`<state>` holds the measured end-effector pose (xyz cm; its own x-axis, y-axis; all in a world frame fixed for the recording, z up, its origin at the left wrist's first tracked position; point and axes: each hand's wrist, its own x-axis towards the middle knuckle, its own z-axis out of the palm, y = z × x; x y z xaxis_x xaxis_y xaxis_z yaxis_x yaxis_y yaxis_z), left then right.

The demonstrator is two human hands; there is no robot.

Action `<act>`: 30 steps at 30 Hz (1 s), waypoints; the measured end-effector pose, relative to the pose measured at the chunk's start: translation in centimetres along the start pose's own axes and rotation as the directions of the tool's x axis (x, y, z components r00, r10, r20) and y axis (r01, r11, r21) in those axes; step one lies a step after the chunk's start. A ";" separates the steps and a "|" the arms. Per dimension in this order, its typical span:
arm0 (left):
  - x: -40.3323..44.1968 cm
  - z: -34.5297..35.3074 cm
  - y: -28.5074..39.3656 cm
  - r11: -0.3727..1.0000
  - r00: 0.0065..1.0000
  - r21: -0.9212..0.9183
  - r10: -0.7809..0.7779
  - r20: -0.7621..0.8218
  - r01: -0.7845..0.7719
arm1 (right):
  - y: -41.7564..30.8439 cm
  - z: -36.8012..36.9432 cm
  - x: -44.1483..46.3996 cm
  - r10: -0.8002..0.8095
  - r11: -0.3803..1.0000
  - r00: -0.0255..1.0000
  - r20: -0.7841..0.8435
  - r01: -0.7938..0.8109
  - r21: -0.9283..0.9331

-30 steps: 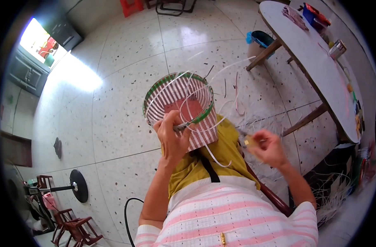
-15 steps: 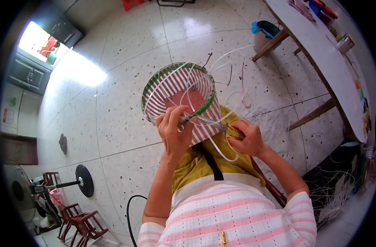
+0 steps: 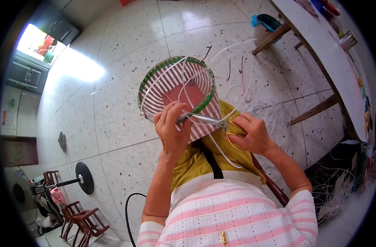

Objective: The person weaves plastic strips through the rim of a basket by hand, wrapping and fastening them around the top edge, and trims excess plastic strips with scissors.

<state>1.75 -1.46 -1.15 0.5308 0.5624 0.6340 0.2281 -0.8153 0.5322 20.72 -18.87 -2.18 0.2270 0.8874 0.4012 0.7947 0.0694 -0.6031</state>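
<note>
A red-and-white striped basket (image 3: 155,88) with a green rim rests at my lap, its opening facing up. My left hand (image 3: 171,127) pinches the near part of the rim, where white strips (image 3: 220,150) stick out. My right hand (image 3: 251,133) grips yellow-handled scissors (image 3: 223,123). Their blades point left at the basket's near rim, close to my left fingertips, and look slightly apart. Loose white strips curl across the basket's mouth and over its right side. Whether a strip lies between the blades is too small to tell.
A white table (image 3: 319,49) with a metal can (image 3: 348,40) stands at the right, a bin (image 3: 264,31) beside its leg. White strip scraps (image 3: 274,117) lie on the floor to the right. Small brown chairs (image 3: 87,222) and a round black base (image 3: 84,178) are at the lower left.
My right hand has come in from the right with the scissors, and their blades have opened and reached the basket's rim. My left hand keeps its grip there.
</note>
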 end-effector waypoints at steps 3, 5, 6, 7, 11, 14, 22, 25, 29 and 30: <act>0.0 0.0 0.0 1.000 1.000 -0.004 0.010 -0.002 -0.010 | -0.4 0.1 -0.1 0.004 0.999 1.000 0.000 -0.004 -0.034; -0.1 0.0 0.0 1.000 1.000 -0.005 0.013 -0.003 -0.013 | -0.7 0.3 -0.2 0.009 0.999 1.000 -0.004 -0.009 -0.047; -0.1 0.0 0.0 1.000 1.000 -0.005 0.017 -0.008 -0.017 | -0.7 0.4 -0.3 0.006 0.998 1.000 -0.021 -0.007 -0.059; -0.1 0.0 0.0 1.000 1.000 -0.005 0.017 -0.006 -0.017 | -0.8 0.5 -0.5 0.002 0.997 0.999 -0.039 -0.005 -0.072; -0.2 0.0 -0.1 1.000 1.000 0.000 0.017 -0.010 -0.017 | -0.9 0.5 -0.8 0.008 0.993 0.999 -0.038 -0.012 -0.120; -0.2 0.2 -0.1 1.000 1.000 -0.012 0.016 -0.022 -0.016 | -0.8 0.6 -1.0 0.000 0.986 0.999 -0.042 -0.007 -0.169; -0.3 0.3 -0.1 1.000 0.999 -0.014 0.014 -0.030 -0.014 | -0.4 1.3 -1.3 -0.063 0.971 0.994 -0.087 0.041 -0.234; -0.3 0.3 -0.1 1.000 0.999 -0.015 0.022 -0.025 -0.022 | 0.1 1.7 -1.3 -0.093 0.968 0.991 -0.101 0.066 -0.242; -0.4 0.3 -0.3 1.000 0.999 -0.006 0.018 -0.028 -0.018 | 0.8 2.5 -1.3 -0.086 0.973 0.991 -0.103 0.061 -0.224; -0.3 0.3 -0.3 1.000 1.000 -0.007 0.008 -0.024 -0.008 | 1.0 2.8 -1.2 -0.096 0.978 0.988 -0.122 0.072 -0.194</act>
<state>1.73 -1.44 -1.69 0.5130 0.5588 0.6516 0.2175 -0.8189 0.5311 19.66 -18.60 -5.21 0.2162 0.8145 0.5383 0.9030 0.0429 -0.4275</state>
